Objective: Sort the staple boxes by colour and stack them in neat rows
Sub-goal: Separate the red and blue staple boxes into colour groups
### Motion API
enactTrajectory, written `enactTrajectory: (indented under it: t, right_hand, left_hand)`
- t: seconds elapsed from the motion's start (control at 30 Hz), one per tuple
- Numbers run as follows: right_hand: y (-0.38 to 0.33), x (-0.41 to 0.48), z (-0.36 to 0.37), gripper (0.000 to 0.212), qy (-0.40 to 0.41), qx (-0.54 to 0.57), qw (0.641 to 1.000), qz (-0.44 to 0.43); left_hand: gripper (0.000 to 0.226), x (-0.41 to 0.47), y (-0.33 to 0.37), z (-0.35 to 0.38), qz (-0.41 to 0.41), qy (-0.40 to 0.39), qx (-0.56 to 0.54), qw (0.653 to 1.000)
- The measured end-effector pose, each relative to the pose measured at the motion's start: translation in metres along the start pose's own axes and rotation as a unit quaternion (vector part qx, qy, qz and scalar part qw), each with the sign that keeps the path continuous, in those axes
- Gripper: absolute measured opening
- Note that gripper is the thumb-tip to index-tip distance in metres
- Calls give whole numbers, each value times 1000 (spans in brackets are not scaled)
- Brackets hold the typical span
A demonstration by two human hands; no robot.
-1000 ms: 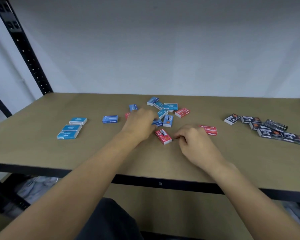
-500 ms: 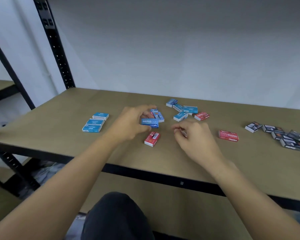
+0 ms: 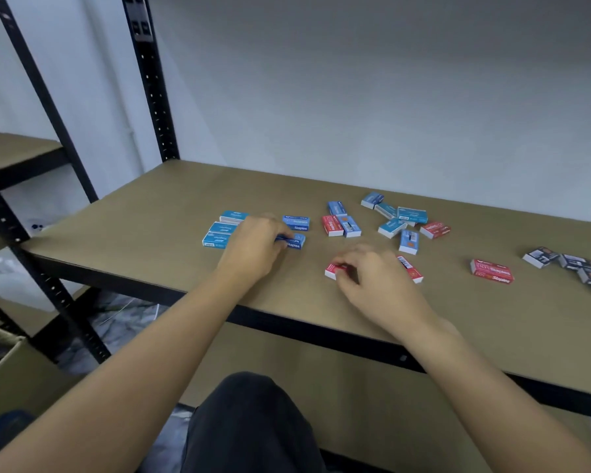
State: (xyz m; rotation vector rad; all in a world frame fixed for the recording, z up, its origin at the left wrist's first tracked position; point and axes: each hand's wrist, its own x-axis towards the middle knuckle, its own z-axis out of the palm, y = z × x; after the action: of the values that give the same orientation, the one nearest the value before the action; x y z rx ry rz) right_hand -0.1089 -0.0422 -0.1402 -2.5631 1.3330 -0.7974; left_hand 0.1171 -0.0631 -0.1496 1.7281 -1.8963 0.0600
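The left hand (image 3: 253, 247) grips a blue box (image 3: 293, 241) just beside the blue row (image 3: 223, 230), probably to extend it, while the right hand (image 3: 376, 278) pinches a red box (image 3: 335, 270).

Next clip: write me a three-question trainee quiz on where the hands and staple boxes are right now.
1. True or false: the left hand is on a blue box.
2. What colour is the box under the right hand's fingertips? A) blue B) red C) black
3. Fill in: the black boxes lie at the far ____ of the shelf.

Key: 1 true; 2 B; 3 right.
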Motion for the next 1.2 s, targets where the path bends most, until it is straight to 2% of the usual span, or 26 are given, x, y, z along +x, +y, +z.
enactTrajectory:
  t: [0.27, 0.37, 0.47, 0.63, 0.77, 0.87, 1.07, 1.2]
  right_hand:
    - [3, -5, -5, 24, 22, 16, 1000, -11]
    - [7, -12, -13, 24, 52, 29, 998, -1]
    - [16, -19, -23, 21, 76, 26, 997, 21]
    - [47, -32, -39, 23, 98, 0, 991, 91]
    - [76, -40, -51, 25, 73, -35, 989, 120]
    - [91, -45, -56, 27, 62, -42, 989, 127]
    - [108, -48, -57, 31, 36, -27, 991, 127]
    - [112, -47, -59, 32, 32, -20, 992, 125]
  left_hand:
    - [30, 11, 11, 7, -4, 1, 24, 1000]
    - [31, 7, 21, 7, 28, 42, 4, 999]
    - [28, 11, 41, 7, 48, 44, -30, 997]
    - [21, 29, 89, 22, 29, -25, -105, 994]
    - [22, 44, 124, 40, 33, -83, -95, 991]
    - [10, 56, 147, 53, 32, -109, -82, 990]
    - [43, 70, 180, 75, 19, -129, -33, 991]
    - [18, 75, 182, 83, 21, -131, -38, 990]
